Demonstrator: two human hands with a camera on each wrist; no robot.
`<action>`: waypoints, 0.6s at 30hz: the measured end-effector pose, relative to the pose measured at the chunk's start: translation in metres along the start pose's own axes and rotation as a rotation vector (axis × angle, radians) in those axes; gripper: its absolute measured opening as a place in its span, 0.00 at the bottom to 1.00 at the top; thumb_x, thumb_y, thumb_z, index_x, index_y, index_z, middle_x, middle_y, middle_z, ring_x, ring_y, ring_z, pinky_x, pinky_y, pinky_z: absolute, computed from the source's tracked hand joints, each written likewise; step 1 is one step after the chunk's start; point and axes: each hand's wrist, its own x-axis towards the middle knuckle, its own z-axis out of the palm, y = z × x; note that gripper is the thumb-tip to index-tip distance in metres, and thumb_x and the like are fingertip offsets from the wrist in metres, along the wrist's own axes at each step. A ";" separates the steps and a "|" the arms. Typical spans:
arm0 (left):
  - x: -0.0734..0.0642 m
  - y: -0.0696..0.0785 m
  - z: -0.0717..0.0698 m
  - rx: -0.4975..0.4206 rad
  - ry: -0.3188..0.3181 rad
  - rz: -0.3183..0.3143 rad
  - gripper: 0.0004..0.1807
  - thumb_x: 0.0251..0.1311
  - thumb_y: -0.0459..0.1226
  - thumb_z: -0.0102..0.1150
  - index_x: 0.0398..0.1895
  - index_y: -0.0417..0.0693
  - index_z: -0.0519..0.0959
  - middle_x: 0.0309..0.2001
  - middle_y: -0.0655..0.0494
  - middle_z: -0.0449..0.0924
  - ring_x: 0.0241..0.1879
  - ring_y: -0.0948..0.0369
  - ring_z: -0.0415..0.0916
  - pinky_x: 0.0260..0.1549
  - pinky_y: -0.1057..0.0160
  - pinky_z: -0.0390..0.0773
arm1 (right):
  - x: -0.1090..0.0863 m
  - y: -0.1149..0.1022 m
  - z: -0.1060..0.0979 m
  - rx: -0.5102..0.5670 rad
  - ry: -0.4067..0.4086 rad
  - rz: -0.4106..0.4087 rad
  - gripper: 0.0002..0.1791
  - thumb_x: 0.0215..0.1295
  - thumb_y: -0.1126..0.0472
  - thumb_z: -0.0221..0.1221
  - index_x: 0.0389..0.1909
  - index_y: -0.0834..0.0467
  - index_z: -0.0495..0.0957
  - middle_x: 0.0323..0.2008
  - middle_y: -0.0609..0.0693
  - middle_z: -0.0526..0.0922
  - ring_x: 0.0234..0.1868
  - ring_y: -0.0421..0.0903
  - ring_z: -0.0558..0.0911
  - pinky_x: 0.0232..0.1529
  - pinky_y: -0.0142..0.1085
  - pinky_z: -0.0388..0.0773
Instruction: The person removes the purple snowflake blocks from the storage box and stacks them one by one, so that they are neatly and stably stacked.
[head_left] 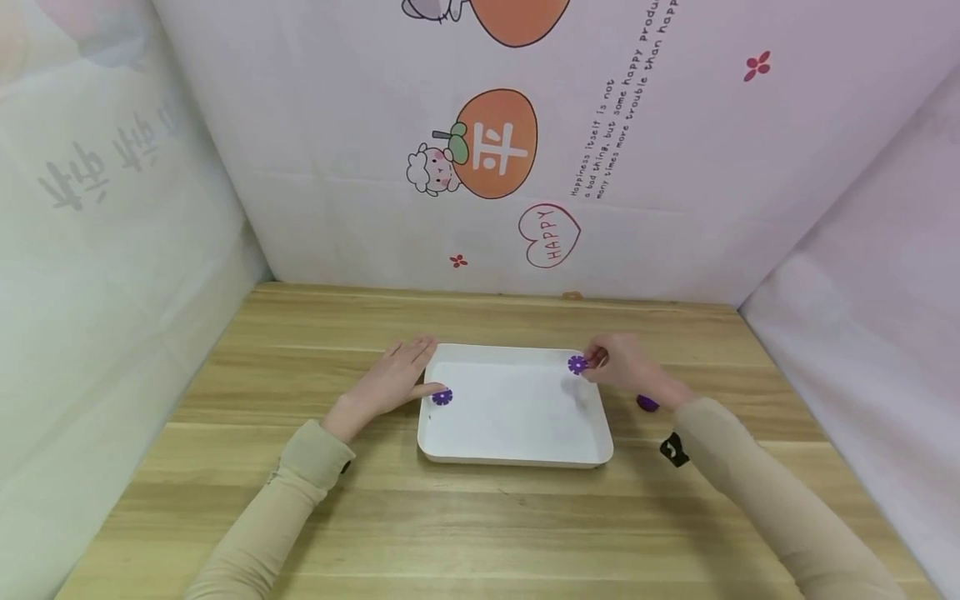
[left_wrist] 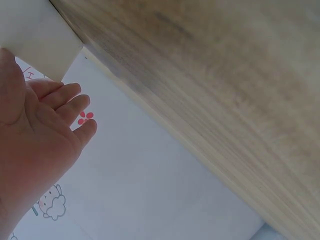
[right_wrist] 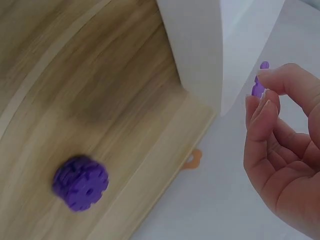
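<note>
A shallow white tray lies on the wooden table. My left hand is at its left edge, fingers extended along the far left corner and thumb reaching over the rim. The thumb tip meets a purple notched plastic disc inside the tray. Over the far right corner, my right hand pinches another purple notched disc between thumb and fingertips. In the right wrist view, that pinched disc appears nearly edge-on. The left wrist view shows the left palm with gently bent fingers; its thumb tip is hidden.
A short stack of purple notched discs stands on the table, right of the tray and beneath the right wrist. White printed cloth hangs behind the table's far edge, with more on both sides. A black patch shows beside the right sleeve.
</note>
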 end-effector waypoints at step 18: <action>0.001 -0.001 0.001 0.003 0.002 0.012 0.48 0.68 0.62 0.48 0.77 0.35 0.51 0.77 0.38 0.53 0.78 0.45 0.51 0.78 0.42 0.52 | -0.032 0.034 -0.020 -0.045 0.042 0.083 0.10 0.53 0.66 0.69 0.34 0.67 0.82 0.31 0.59 0.86 0.32 0.48 0.83 0.34 0.36 0.84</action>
